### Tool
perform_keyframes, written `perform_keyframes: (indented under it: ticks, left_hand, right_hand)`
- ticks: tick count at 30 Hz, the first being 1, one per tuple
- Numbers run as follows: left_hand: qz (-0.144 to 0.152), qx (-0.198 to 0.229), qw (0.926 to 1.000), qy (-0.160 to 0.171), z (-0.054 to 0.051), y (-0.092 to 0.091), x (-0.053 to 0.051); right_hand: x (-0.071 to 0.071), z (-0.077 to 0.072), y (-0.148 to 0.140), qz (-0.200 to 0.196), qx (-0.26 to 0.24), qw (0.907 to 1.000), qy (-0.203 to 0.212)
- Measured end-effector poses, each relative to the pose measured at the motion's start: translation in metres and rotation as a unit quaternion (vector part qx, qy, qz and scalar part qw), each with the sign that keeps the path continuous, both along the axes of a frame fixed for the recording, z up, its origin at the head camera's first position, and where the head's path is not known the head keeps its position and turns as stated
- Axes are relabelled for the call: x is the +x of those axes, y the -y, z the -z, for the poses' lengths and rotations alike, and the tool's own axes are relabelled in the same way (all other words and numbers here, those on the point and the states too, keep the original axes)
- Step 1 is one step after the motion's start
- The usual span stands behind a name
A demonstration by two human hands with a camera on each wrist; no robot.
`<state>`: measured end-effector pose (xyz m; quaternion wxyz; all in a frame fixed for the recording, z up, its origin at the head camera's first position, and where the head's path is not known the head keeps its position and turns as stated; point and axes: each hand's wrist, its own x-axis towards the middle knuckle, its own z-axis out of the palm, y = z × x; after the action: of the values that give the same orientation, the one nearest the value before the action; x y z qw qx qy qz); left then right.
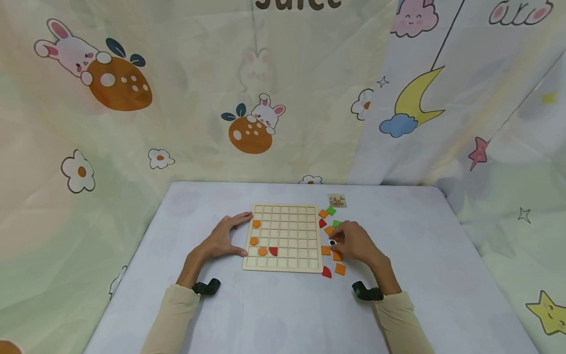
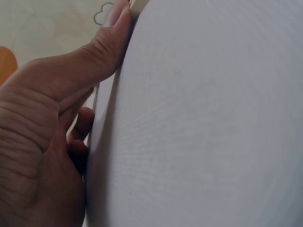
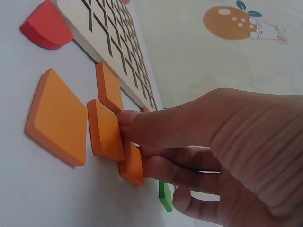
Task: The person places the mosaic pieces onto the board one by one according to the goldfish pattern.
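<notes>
A pale wooden grid board (image 1: pixel 297 236) lies on the table. Three orange discs, one of them here (image 1: pixel 256 223), and a red quarter-circle piece (image 1: pixel 273 251) sit in its cells on the left. My left hand (image 1: pixel 219 239) touches the board's left edge, thumb and fingers spread; in the left wrist view its thumb (image 2: pixel 102 47) is against the edge. Right of the board, my right hand (image 1: pixel 355 241) pinches a small white piece with a black dot (image 1: pixel 332 242) between thumb and finger, just above loose orange pieces (image 3: pixel 106 130). The thumb hides that piece in the right wrist view.
Loose orange squares (image 1: pixel 340 269), red quarter-circles (image 1: pixel 326 272) and green pieces (image 1: pixel 331 210) lie along the board's right side. A small pattern card (image 1: pixel 337 200) lies behind them. A printed cloth (image 1: pixel 194 123) hangs behind the white-covered table (image 1: pixel 283 314).
</notes>
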<state>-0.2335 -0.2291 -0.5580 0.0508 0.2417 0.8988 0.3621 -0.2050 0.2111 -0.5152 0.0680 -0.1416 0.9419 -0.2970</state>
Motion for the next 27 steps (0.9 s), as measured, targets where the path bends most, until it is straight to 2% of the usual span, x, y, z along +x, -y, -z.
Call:
perform_keyframes:
  ticks: [6, 12, 16, 22, 27]
  left_hand:
    - [0.001, 0.002, 1.0, 0.002, 0.002, 0.0, 0.0]
    - [0.0, 0.0, 1.0, 0.001, 0.003, 0.001, -0.001]
    - [0.001, 0.001, 1.0, -0.001, 0.003, 0.002, -0.001]
    - [0.004, 0.003, 1.0, -0.008, 0.005, 0.003, -0.001]
    - [0.0, 0.004, 1.0, 0.007, 0.004, 0.002, -0.002]
  right_hand:
    - [0.001, -0.001, 0.0, 0.003, 0.011, 0.9996, -0.027]
    - [0.002, -0.003, 0.003, -0.007, 0.001, 0.9986, -0.053]
    - [0.0, 0.001, 0.006, -0.018, -0.032, 0.9978, -0.056]
    - [-0.002, 0.007, 0.012, -0.034, -0.105, 0.9919, -0.063]
    - [-0.004, 0.011, 0.02, -0.041, -0.124, 0.99, -0.055]
